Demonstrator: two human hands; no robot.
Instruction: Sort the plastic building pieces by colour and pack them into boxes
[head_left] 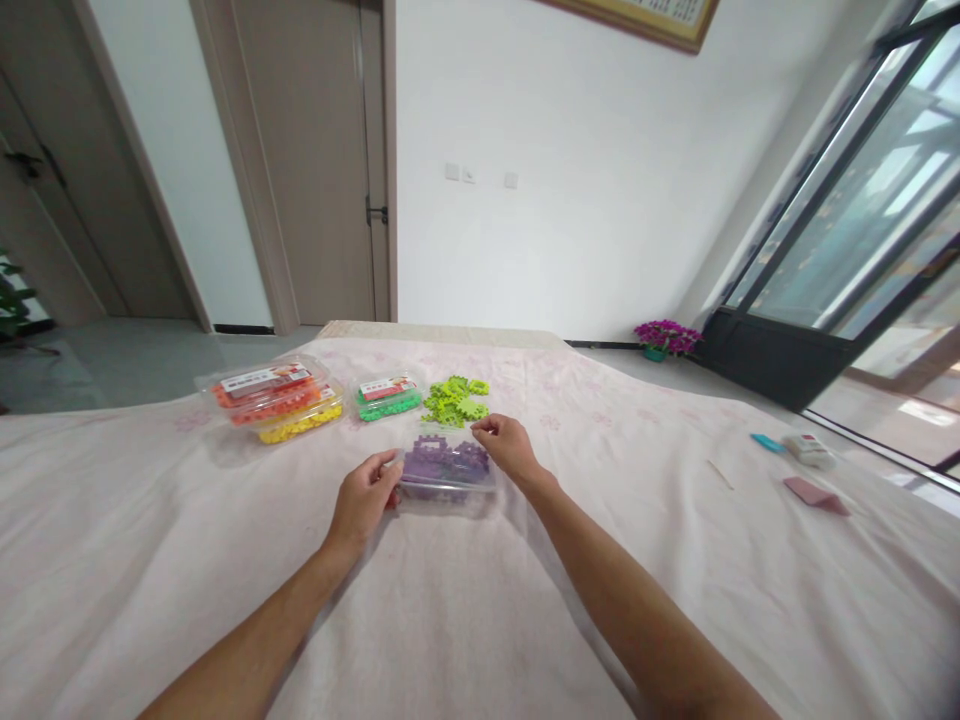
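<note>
A clear plastic box [448, 468] with purple toothed pieces inside sits on the cloth in front of me. My left hand [367, 492] grips its left side, thumb on top and fingers at the edge. At the far right corner, my right hand [504, 442] pinches the rim of the box with thumb and forefinger. Just behind the box lies a loose pile of lime-green toothed pieces [452, 402]. Whether the lid is fastened all round cannot be made out.
Left of the pile stands a clear box of green pieces [388, 398]. Farther left, a box of orange pieces [266, 392] rests on a box of yellow pieces [304, 425]. At right lie a thin stick [721, 474], a pink folded item [816, 495], a blue item [767, 443] and a white pack [808, 451].
</note>
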